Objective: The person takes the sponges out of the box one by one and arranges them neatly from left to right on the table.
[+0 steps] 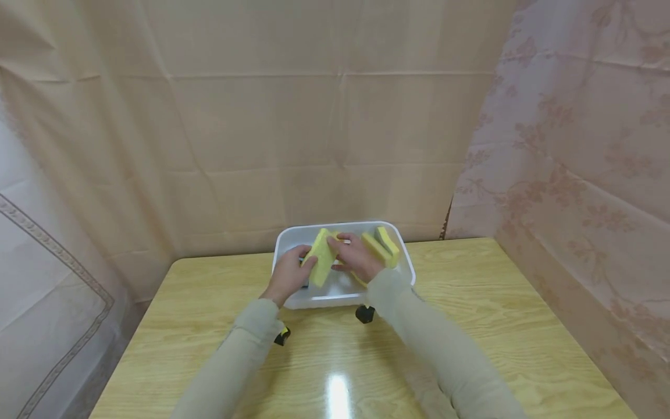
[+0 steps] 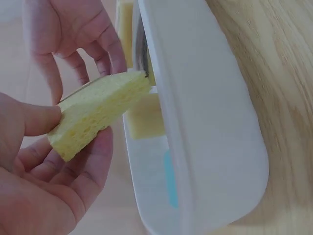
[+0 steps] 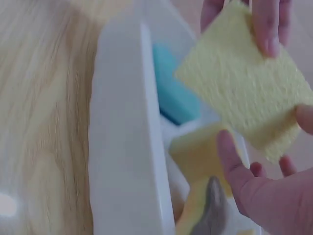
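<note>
Above the white tray [image 1: 297, 302], a yellow sponge [image 1: 322, 256] is held tilted between both hands. My left hand [image 1: 287, 274] pinches its left part, with the thumb [image 3: 266, 32] on the broad face and the fingers behind. At the sponge's other side is my right hand [image 1: 358, 256]; one of its digits [image 3: 305, 119] touches the face, and other fingers are partly behind a corner. Two yellow sponges [image 1: 388, 240] lean at the tray's right end, at least one with a grey layer. The right wrist view shows a teal block [image 3: 171, 90] and another yellow sponge [image 3: 198, 149] inside.
A wooden table [image 1: 455, 302] carries the tray near its back edge. Small black items, one black-and-yellow [image 1: 282, 335] and one black [image 1: 364, 313], sit before the tray by the forearms. Beige curtain [image 1: 314, 128] hangs behind; patterned cloth [image 1: 591, 151] hangs at right.
</note>
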Action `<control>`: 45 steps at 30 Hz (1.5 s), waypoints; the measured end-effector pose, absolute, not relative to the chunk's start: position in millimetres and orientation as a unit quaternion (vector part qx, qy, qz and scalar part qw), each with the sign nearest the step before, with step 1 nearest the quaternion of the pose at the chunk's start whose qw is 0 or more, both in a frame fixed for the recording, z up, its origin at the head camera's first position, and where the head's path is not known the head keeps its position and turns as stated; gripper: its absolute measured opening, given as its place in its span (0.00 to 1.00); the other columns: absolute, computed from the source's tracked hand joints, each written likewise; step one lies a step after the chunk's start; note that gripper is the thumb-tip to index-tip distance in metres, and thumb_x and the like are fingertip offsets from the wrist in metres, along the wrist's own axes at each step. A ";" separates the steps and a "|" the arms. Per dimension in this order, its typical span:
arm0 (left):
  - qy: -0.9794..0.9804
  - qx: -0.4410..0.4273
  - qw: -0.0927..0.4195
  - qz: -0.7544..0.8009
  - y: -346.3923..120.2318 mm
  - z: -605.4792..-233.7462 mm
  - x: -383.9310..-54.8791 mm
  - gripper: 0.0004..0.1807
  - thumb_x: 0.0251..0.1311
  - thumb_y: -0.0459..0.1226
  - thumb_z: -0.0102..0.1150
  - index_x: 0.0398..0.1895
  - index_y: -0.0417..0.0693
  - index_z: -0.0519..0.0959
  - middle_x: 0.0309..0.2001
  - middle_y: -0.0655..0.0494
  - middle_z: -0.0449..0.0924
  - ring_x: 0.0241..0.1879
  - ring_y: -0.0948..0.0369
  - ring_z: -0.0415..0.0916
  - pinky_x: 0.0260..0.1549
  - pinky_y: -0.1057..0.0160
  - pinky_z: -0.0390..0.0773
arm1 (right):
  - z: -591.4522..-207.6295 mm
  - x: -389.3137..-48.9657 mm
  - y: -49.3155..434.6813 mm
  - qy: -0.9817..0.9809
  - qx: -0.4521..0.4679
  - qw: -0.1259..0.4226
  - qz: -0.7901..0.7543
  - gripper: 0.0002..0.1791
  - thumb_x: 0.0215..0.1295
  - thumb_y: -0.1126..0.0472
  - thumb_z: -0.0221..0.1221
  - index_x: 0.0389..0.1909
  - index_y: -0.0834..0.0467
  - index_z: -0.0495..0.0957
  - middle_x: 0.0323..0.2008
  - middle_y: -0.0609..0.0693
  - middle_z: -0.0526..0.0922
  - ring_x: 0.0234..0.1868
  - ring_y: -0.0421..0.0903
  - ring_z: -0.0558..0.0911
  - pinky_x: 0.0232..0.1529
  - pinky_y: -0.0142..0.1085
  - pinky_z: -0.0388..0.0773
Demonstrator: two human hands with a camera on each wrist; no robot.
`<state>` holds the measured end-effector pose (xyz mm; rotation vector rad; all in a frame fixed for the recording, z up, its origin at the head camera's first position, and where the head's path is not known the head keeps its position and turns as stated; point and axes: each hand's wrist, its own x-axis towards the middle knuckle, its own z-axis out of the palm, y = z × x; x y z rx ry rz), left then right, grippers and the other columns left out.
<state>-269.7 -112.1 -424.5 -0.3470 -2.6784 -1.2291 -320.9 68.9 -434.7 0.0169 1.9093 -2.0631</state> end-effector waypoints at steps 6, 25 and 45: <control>-0.873 -0.069 0.094 -0.474 -115.5 -426.9 -270.5 0.17 0.70 0.37 0.60 0.58 0.37 0.79 0.47 0.43 0.83 0.38 0.54 0.80 0.39 0.56 0.82 | -434.6 -317.8 61.2 0.638 0.022 0.172 -0.750 0.37 0.76 0.54 0.57 0.76 0.64 0.53 0.61 0.64 0.76 0.61 0.61 0.77 0.55 0.44 0.81; -0.825 -0.001 0.090 -0.558 -130.9 -445.5 -255.6 0.23 0.68 0.36 0.63 0.65 0.42 0.73 0.53 0.42 0.77 0.46 0.49 0.79 0.42 0.57 0.83 | -445.7 -298.4 50.6 0.638 0.014 0.137 -0.758 0.31 0.67 0.64 0.64 0.69 0.64 0.67 0.50 0.59 0.82 0.44 0.52 0.83 0.49 0.44 0.84; -0.827 0.035 0.130 -0.546 -173.3 -448.9 -224.2 0.21 0.73 0.40 0.56 0.64 0.41 0.74 0.54 0.44 0.76 0.48 0.53 0.73 0.44 0.64 0.76 | -449.3 -276.4 9.6 0.640 -0.055 0.128 -0.756 0.26 0.64 0.71 0.63 0.63 0.64 0.71 0.47 0.57 0.78 0.36 0.50 0.84 0.43 0.49 0.86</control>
